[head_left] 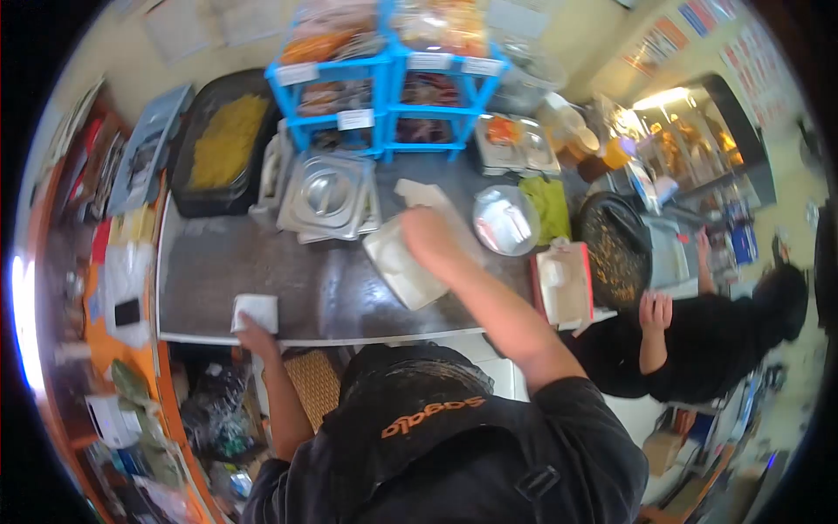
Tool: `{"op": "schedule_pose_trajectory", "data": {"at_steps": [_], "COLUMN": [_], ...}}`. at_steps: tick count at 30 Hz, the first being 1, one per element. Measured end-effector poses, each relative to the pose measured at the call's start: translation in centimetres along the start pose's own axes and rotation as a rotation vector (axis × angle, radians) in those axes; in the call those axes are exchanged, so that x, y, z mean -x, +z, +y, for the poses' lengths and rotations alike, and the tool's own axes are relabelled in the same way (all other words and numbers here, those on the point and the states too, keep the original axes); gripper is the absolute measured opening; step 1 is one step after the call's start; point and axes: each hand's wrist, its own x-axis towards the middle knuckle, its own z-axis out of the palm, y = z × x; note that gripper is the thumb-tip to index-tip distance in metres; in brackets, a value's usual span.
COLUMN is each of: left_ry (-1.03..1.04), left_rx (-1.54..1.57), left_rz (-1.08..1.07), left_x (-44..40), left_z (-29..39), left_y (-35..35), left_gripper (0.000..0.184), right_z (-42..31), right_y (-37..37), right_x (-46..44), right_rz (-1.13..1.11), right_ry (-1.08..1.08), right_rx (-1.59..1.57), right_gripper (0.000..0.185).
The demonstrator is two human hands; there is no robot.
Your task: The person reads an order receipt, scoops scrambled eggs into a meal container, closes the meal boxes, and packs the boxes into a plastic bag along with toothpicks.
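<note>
At the counter's front left, my left hand (254, 337) is closed on a folded white cloth or paper (256, 313). My right hand (425, 237) reaches over a pale rectangular tray or board (400, 266) in the middle of the counter; its fingers are blurred, so their pose and any hold are unclear. Behind it lies a pale flat sheet (436, 199). Left of the tray are stacked metal lids (327, 196). To its right stands a round silvery bowl (506, 220) beside a green cloth (547, 210).
Blue racks (387, 113) with bagged goods stand at the back. A black tub (181, 188) of yellow food is at the back left. At right are a red-edged box (563, 284), a dark round pan (615, 253) and a co-worker in black (707, 345), hands near the counter.
</note>
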Motion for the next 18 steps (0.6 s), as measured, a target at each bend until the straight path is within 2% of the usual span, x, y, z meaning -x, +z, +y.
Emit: {"op": "schedule_pose_trajectory", "data": {"at_steps": [1, 2, 3, 4, 7, 9, 12, 13, 14, 15, 16, 17, 18], "left_ry": [-0.016, -0.165, -0.177, -0.088, -0.057, -0.067, -0.072, -0.142, -0.212, -0.255, -0.298, -0.257, -0.261], "left_rx": [0.063, 0.226, 0.181, 0.296, 0.477, 0.517, 0.301, 0.26, 0.216, 0.341, 0.466, 0.426, 0.481], "left_rz": [0.046, -0.106, -0.068, -0.023, -0.071, -0.139, -0.244, -0.385, -0.504, -0.49, -0.472, -0.606, -0.692], "left_x": [-0.8, -0.5, 1.1, 0.9, 5.1, 7.4, 9.1, 10.3, 10.5, 10.4, 10.4, 12.8, 14.0], "left_z": [-2.0, -1.6, 0.5, -2.2, 1.9, 3.1, 4.0, 5.5, 7.0, 6.1, 5.1, 8.4, 10.3], "left_y": [0.5, -0.6, -1.5, -1.0, -1.8, -2.7, -2.8, -2.6, -2.9, -1.5, -0.2, -1.0, -0.7], "left_gripper": [0.055, 0.047, 0.044, 0.051, 0.045, 0.042, 0.037, 0.037, 0.037, 0.038, 0.039, 0.048, 0.047], "right_z": [0.6, 1.2, 1.2, 0.9, 0.7, 2.8, 7.9, 8.9, 10.3, 12.4, 13.1, 14.4, 17.3], "right_y": [0.6, 0.9, 0.6, 0.3, -5.3, -9.1, -13.8, -15.0, -15.9, -15.4, -15.2, -14.4, -12.2], "right_x": [0.2, 0.6, 1.2, 1.7, 5.0, 7.8, 12.7, 14.4, 15.4, 16.8, 17.2, 17.4, 18.2], "right_rz": [-0.009, -0.022, -0.004, 0.012, 0.105, 0.147, 0.219, 0.335, 0.181, 0.284, 0.281, 0.154, 0.145], "right_ry": [-0.034, -0.071, -0.052, -0.041, 0.03, 0.104, 0.194, 0.215, 0.436, 0.317, 0.368, 0.459, 0.422], "right_rx": [-0.048, -0.097, -0.077, -0.058, -0.156, -0.301, -0.413, -0.323, -0.216, -0.184, -0.299, -0.133, -0.077], "right_gripper": [0.014, 0.015, 0.015, 0.015, 0.017, 0.018, 0.018, 0.017, 0.015, 0.015, 0.014, 0.019, 0.018]}}
